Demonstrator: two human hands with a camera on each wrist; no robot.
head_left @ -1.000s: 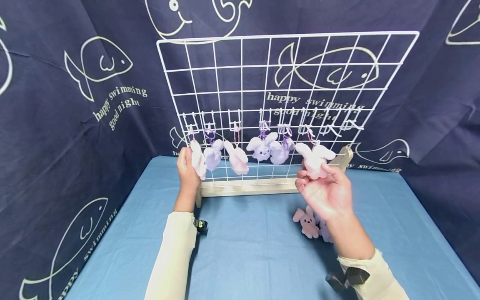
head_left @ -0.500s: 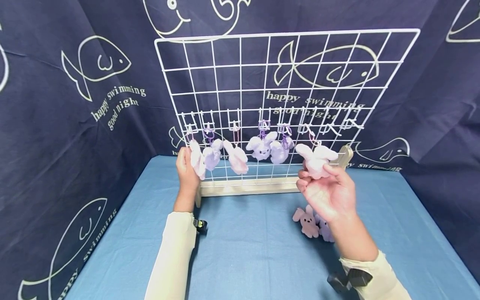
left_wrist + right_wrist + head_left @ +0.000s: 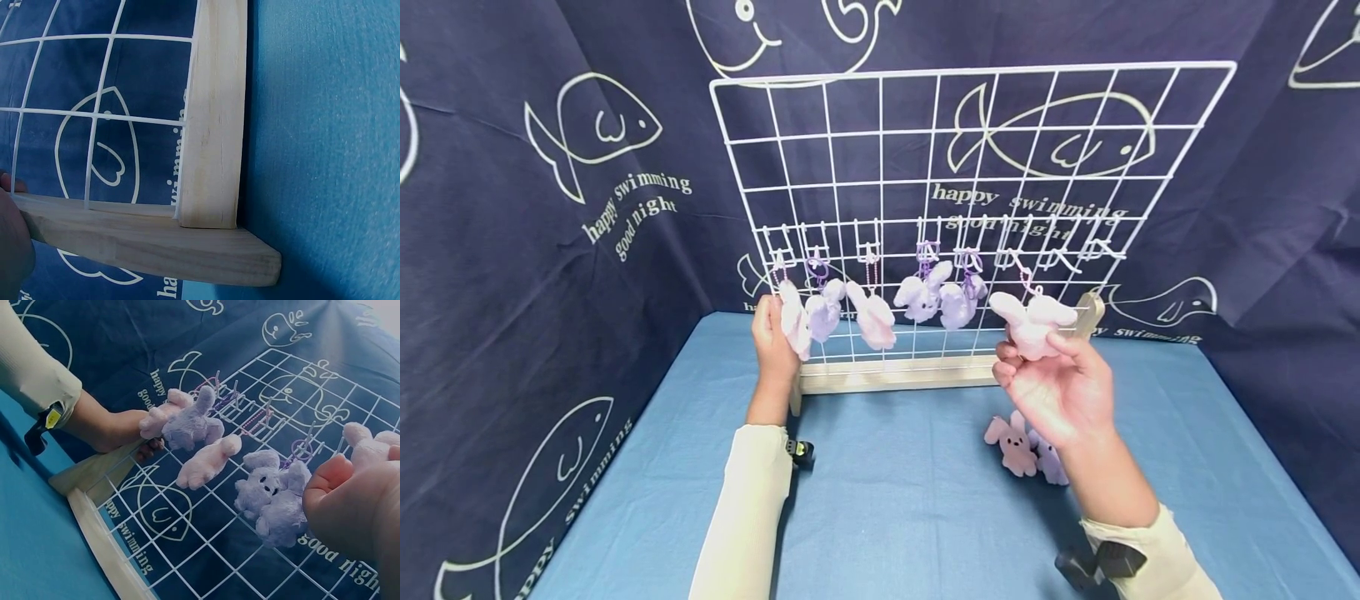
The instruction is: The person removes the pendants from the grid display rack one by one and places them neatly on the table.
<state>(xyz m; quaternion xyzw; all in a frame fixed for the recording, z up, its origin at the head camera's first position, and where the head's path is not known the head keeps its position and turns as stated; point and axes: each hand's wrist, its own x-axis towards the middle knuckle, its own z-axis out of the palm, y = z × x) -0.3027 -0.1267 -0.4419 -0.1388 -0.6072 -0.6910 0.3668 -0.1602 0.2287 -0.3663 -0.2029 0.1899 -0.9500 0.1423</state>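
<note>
In the head view my left hand (image 3: 775, 337) grips the left end of the white wire grid rack (image 3: 880, 132), partly behind the leftmost pink plush bunny (image 3: 795, 321). The left wrist view shows its fingers at the wooden foot (image 3: 150, 244). With my right hand (image 3: 1060, 387) I pinch the lower body of a pink bunny (image 3: 1032, 323), whose pink chain runs up to a white hook at the right. Between the hands hang a lilac bunny (image 3: 825, 310), another pink one (image 3: 872, 317) and two lilac ones (image 3: 920, 293), (image 3: 958, 304) side by side.
A pink bunny (image 3: 1017, 446) and a lilac bunny (image 3: 1051, 461) lie on the blue cloth (image 3: 880, 483), close to my right forearm. Two white hooks (image 3: 1060, 260), (image 3: 1101, 247) at the right carry nothing. A dark fish-print curtain (image 3: 647, 350) stands behind and beside the rack.
My right hand and its pink bunny have shifted slightly right. The nearby face-out lilac bunny has tilted on its hook. My left hand has stayed at the rack's end.
</note>
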